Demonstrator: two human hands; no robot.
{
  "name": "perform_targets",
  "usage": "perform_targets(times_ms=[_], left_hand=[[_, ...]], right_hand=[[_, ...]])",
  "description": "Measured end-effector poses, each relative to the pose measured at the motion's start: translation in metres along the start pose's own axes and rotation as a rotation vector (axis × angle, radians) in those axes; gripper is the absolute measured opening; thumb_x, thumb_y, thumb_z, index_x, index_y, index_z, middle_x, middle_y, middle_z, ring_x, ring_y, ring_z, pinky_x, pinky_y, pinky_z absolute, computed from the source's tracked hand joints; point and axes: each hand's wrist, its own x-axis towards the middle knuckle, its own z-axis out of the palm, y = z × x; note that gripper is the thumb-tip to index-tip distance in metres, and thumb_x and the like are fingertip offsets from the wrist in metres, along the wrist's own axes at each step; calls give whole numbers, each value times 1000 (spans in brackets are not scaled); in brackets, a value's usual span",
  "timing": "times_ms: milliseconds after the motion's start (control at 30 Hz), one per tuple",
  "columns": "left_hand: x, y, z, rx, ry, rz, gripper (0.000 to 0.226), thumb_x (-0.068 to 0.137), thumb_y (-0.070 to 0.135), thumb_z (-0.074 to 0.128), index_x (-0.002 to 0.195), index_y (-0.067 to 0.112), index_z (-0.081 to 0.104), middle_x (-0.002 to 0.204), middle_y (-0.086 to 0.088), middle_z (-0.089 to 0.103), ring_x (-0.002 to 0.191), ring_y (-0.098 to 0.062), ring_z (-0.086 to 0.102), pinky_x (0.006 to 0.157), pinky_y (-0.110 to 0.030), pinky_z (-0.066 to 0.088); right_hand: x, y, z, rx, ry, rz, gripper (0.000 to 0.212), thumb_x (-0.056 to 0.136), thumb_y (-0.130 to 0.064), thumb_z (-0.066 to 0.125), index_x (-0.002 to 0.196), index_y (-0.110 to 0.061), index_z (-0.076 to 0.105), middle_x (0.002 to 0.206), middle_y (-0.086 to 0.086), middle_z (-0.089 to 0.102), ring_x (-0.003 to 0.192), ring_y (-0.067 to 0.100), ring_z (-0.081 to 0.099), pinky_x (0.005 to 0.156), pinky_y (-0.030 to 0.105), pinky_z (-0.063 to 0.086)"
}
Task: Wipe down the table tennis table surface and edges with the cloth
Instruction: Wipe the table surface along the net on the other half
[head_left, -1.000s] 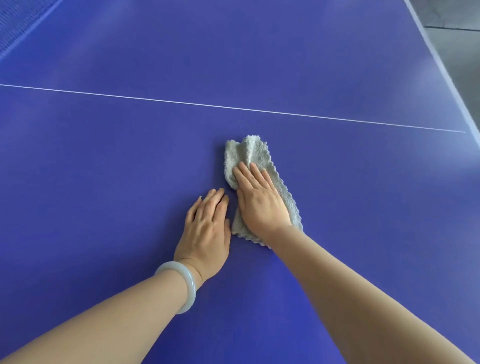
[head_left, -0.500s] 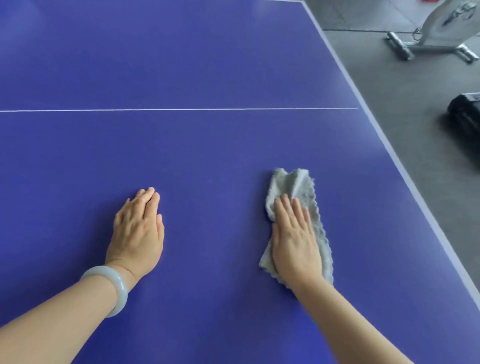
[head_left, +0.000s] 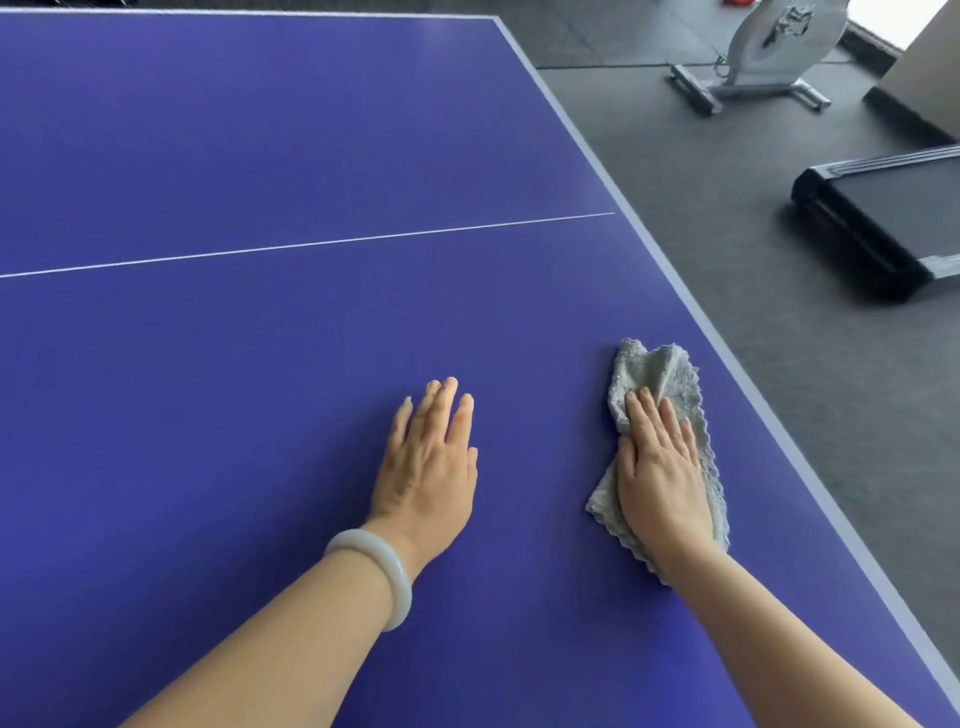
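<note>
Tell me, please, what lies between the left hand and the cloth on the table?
Only bare blue table surface, in the head view: the left hand lies flat on it, apart from the grey cloth under the right hand.

Blue-violet table (head_left: 260, 130), thin white line (head_left: 311, 243), pale grey edge (head_left: 675, 291); grey scalloped cloth (head_left: 654, 374); pale, maybe jade-white bangle (head_left: 382, 571); dark grey floor (head_left: 779, 364).

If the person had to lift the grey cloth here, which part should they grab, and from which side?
Probably the bunched far end of the cloth, pinched from above. It stands up in folds beyond the right hand, which presses the flatter near part onto the table; the scalloped edges lie flush, offering little to catch.
</note>
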Motion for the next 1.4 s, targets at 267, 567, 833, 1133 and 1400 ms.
perform_targets(times_ms=[267, 567, 833, 1133, 1400], left_hand=[[6, 2, 11, -33, 13, -49, 59, 97, 35, 23, 145, 8, 45, 154, -15, 38, 144, -28, 34, 116, -50, 30], [9, 3, 9, -44, 19, -55, 57, 97, 36, 28, 145, 11, 47, 153, -11, 40, 143, -25, 36, 115, -49, 33], [11, -3, 10, -26, 7, -63, 60, 96, 37, 24, 146, 11, 45, 154, -10, 39, 144, -25, 35, 116, -49, 31], [16, -3, 10, -131, 82, -55, 52, 95, 29, 39, 138, 3, 51, 151, -17, 40, 142, -33, 36, 118, -51, 25], [8, -8, 17, -309, 171, 7, 40, 98, 13, 51, 137, 3, 54, 152, -16, 41, 144, -32, 31, 120, -46, 18]], right_hand=[[-2, -47, 22, 38, -143, -474, 51, 103, -19, 38, 154, -25, 32, 160, -17, 21, 152, 6, 5, 125, 32, 5], [185, -112, 45, -35, -131, -523, 51, 106, -31, 31, 156, -25, 25, 163, -7, 21, 152, 16, 10, 124, 32, 0], [194, 15, -3, -23, 68, 169, 53, 103, -32, 28, 155, -27, 29, 166, 3, 13, 153, 28, 5, 124, 42, -1], [-33, -49, 33, 15, -90, -524, 49, 104, -27, 35, 153, -22, 36, 160, -3, 30, 152, 19, 17, 125, 39, 10], [-73, 110, -37, -28, 178, 520, 55, 104, -24, 33, 157, -18, 22, 166, 3, 13, 153, 22, 4, 123, 38, -1]])
